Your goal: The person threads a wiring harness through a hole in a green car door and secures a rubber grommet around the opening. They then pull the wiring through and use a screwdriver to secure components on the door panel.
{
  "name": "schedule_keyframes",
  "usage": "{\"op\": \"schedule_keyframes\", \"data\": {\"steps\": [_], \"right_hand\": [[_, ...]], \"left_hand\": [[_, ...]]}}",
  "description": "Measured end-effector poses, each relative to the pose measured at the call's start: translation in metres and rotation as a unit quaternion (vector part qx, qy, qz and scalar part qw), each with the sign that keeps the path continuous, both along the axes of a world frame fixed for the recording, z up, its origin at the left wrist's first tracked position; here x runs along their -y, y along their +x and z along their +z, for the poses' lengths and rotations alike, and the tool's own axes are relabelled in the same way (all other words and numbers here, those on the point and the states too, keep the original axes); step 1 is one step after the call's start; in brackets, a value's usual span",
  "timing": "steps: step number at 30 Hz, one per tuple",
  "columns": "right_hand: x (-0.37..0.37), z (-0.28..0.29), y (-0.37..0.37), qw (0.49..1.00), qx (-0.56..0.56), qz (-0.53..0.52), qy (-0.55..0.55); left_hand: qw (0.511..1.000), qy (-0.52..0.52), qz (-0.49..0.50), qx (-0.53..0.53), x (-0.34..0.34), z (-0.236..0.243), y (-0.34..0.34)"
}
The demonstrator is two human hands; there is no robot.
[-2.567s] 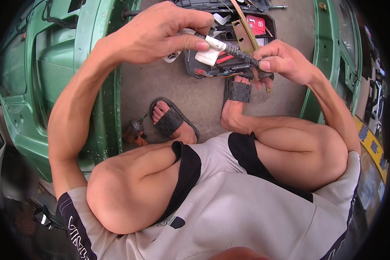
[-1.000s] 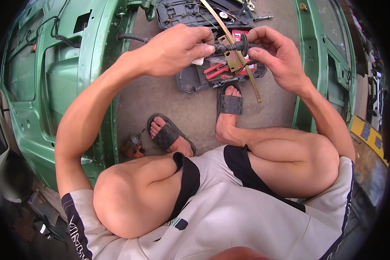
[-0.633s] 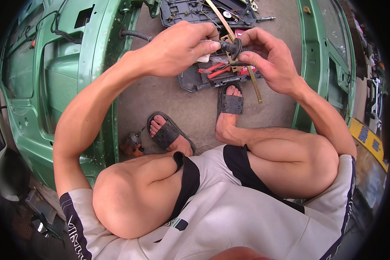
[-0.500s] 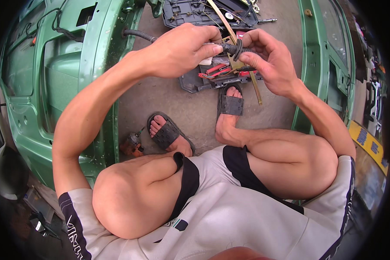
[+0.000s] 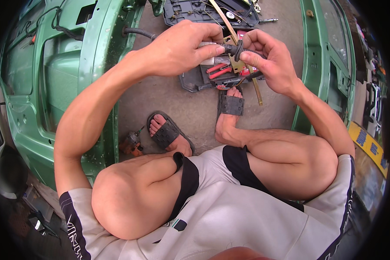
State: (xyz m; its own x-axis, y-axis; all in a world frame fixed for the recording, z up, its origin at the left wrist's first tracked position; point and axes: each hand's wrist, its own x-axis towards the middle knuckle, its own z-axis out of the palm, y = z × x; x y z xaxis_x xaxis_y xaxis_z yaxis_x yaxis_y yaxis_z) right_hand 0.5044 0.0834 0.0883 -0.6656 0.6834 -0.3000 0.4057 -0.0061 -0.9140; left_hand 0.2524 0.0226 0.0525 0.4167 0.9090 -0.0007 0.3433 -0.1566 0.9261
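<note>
A black corrugated wiring harness comes out of the green door on the left and runs into my left hand. That hand is closed around it, thumb along the near side. Just beyond my left fingertips, a black rubber grommet with a round flange sits on the harness. My right hand pinches the harness at the grommet's right side, thumb and fingers closed on it. A dark wire end hangs beneath my right hand, over the toolbox. Part of the harness is hidden by my fingers.
Below my hands lies an open black toolbox holding red-handled tools, with a long brass-coloured metal strip across it. A second green panel stands at right. An orange-and-black power drill lies by my left foot. A yellow board is at far right.
Both hands keep hold of the harness and have barely shifted. The loose wires under my right hand have swung, uncovering more of the red-handled tools.
</note>
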Motion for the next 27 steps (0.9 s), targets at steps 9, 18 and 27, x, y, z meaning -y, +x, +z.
{"op": "schedule_keyframes", "data": {"steps": [9,18,27], "right_hand": [[-0.009,0.005,-0.006,0.996,0.073,0.018,0.052],[-0.038,-0.007,0.006,0.989,0.129,0.06,0.038],[-0.076,-0.014,0.045,0.952,0.242,0.188,0.011]], "left_hand": [[0.996,0.031,0.017,-0.085,-0.003,0.005,0.003],[0.993,0.022,0.031,-0.115,-0.007,-0.007,0.002],[0.959,0.071,0.267,0.06,-0.021,0.01,-0.013]]}}
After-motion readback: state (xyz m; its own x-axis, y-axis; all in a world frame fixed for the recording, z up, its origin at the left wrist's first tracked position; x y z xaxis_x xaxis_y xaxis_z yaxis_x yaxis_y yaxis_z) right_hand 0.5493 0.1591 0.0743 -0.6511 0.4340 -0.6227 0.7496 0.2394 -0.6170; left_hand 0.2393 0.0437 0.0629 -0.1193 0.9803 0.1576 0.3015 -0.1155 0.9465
